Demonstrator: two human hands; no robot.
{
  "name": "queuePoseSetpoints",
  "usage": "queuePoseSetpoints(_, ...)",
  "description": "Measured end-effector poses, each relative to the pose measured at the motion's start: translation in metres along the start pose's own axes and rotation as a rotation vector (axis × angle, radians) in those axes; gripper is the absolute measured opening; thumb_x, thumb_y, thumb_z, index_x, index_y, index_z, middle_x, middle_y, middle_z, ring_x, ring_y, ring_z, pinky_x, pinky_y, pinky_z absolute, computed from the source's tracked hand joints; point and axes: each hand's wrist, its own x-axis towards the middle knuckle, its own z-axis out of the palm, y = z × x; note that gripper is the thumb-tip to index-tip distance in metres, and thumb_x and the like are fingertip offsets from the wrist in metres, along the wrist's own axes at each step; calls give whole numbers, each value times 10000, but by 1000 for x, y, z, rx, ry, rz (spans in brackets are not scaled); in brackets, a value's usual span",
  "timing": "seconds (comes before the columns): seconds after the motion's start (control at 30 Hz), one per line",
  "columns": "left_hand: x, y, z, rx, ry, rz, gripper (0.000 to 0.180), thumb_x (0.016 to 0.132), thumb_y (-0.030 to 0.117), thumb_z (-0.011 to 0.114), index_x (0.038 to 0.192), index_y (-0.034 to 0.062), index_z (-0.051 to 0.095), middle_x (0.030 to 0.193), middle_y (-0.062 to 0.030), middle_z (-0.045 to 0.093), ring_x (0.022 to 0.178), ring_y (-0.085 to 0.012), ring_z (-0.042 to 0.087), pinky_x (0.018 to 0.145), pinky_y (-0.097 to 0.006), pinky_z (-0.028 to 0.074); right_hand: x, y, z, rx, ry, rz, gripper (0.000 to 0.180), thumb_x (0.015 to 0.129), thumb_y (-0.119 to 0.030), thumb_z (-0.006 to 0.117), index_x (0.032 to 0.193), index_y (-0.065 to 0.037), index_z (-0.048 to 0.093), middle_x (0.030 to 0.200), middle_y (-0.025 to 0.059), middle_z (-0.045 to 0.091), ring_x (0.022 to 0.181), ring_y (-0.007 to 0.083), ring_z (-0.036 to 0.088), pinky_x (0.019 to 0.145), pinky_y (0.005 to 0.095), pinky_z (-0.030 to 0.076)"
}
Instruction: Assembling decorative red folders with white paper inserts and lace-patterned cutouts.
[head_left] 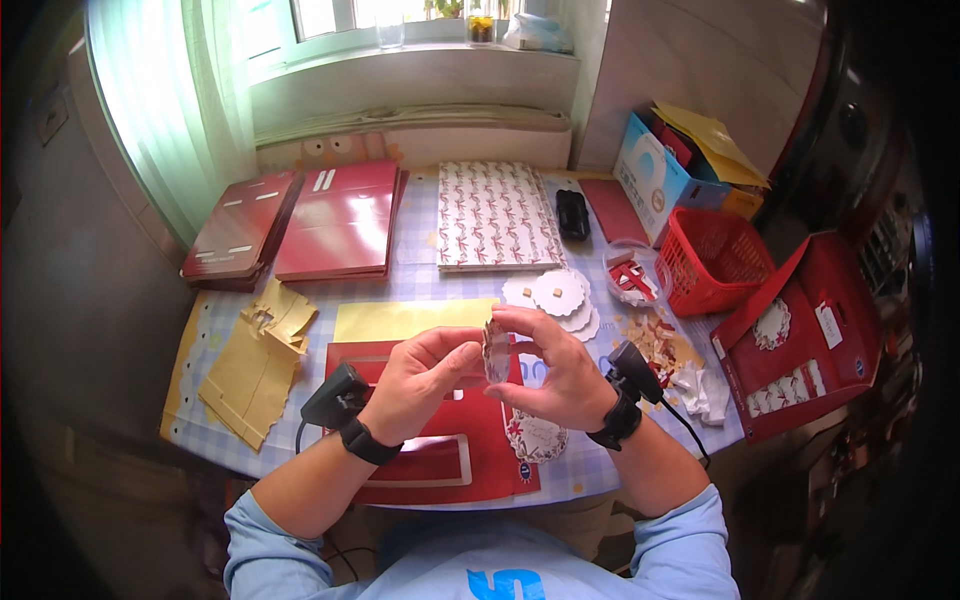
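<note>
My right hand (560, 370) holds a round scalloped paper card (497, 352) nearly edge-on, gripping it at top and bottom between thumb and fingers. Against its left side is my left hand (425, 370), thumb and forefinger pinched together; what they pinch is hidden. Below both hands lies a flat red cardboard sheet (510, 478) with a window-like panel. Another scalloped card (537, 437), printed with a floral border, lies by the sheet's right edge. Beyond my right hand, several white scalloped cards (558, 291) overlap, two bearing small beige squares.
Red folded-cardboard stacks (340, 220) stand back left, beside torn yellow paper (255, 365). A patterned stack (495, 215) and black case (572, 214) sit behind. Rightward are a clear tub (635, 275), red basket (715, 260), paper scraps (655, 345) and an opened red box (800, 350).
</note>
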Motion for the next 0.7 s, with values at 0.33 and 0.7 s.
queuePoseSetpoints(0.33, -2, -1, 2, 122, -3, -6, 316, 953, 169, 598, 1211, -12, 565, 1071, -77, 643, 934, -121, 627, 808, -284, 543, -2, 2, 6, 252, -3, 48, 673, 770, -92, 763, 1336, 1, 410, 1273, 173, 508, 1145, 252, 573, 967, 358, 498)
queuePoseSetpoints(0.7, -3, 0, 8, 219, 18, 8, 321, 949, 167, 608, 1216, -6, 572, 1027, -57, 659, 871, -80, 627, 745, -224, 523, -5, 6, 9, 371, 27, 143, 678, 783, -122, 757, 1348, 30, 415, 1279, 175, 505, 1160, 235, 559, 1004, 364, 468)
